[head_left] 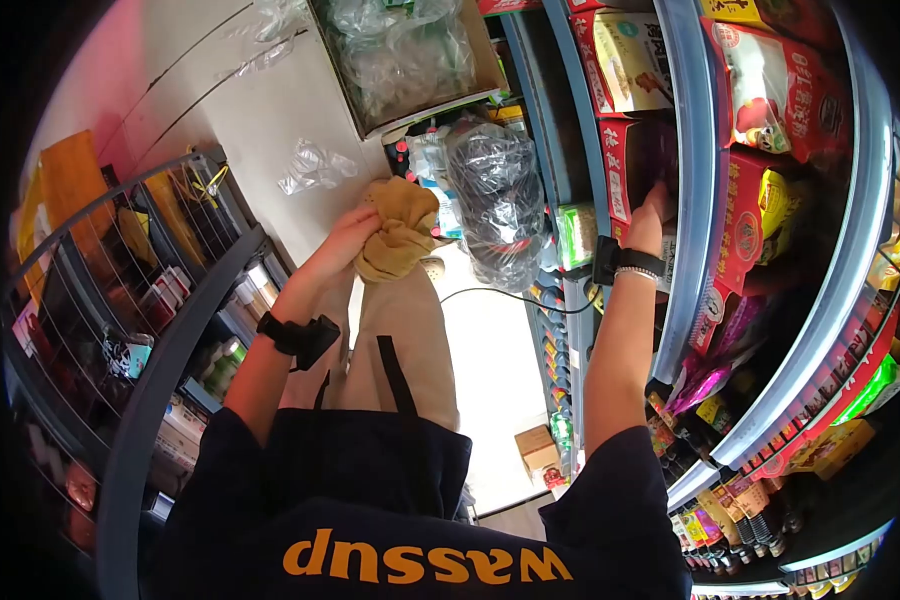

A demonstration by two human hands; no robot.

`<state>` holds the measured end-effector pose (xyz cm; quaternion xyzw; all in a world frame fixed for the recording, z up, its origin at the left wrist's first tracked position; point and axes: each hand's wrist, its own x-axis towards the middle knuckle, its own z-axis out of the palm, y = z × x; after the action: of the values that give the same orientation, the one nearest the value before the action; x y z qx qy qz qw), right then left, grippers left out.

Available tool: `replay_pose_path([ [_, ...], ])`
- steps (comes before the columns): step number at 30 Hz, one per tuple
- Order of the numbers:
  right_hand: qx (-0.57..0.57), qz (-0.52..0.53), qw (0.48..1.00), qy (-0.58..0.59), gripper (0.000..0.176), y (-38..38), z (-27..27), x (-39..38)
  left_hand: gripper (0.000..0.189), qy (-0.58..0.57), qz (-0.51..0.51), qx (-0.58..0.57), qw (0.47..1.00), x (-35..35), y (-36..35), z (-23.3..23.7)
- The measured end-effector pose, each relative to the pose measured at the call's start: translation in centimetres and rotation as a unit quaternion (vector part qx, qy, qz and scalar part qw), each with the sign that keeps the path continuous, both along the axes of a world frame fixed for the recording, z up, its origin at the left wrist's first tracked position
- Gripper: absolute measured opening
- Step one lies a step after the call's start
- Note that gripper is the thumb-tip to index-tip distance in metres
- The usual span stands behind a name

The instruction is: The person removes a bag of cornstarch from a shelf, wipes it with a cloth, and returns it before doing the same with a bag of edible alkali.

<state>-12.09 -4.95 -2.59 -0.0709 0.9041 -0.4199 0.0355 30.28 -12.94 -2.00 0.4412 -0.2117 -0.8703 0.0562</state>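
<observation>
My left hand (353,238) is closed on a crumpled tan-yellow cloth (398,230), held in front of my light trousers. To the right, my right hand (652,213) reaches into the shelf at a red display box (618,165) with white lettering. Its fingers go into the shadow by the box, so their grip is hidden. Just above stands another red box with a cream and yellow packet (630,62) in it. Below and right of my right hand, a further red box (738,235) holds yellow packets.
Shelves with blue-grey edges (692,180) curve along the right, full of packets and bottles. Bottles in clear and dark plastic wrap (495,200) stand on the floor ahead. Beyond is a carton of clear plastic (405,60). A wire rack (170,330) stands on the left; a cable (510,295) hangs near the shelf.
</observation>
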Motion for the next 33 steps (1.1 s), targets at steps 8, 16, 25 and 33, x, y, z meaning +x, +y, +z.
replay_pose_path([
  [8,-0.031,-0.001,0.999,-0.003,0.043,-0.2,0.4,0.1,0.028,0.067,0.007,0.035,0.997,-1.5,1.5,-2.7],
  [16,-0.077,0.001,0.997,0.002,0.045,0.2,1.8,1.2,0.030,0.110,0.014,0.058,0.992,-3.5,2.0,-0.3],
  [25,-0.403,-0.019,0.909,-0.106,0.030,4.5,5.1,8.0,0.029,0.105,0.027,0.085,0.990,-3.3,2.1,0.2],
  [33,-0.355,-0.054,0.896,-0.261,0.023,11.3,7.1,16.2,0.034,0.103,0.013,0.116,0.988,-4.4,2.8,1.6],
])
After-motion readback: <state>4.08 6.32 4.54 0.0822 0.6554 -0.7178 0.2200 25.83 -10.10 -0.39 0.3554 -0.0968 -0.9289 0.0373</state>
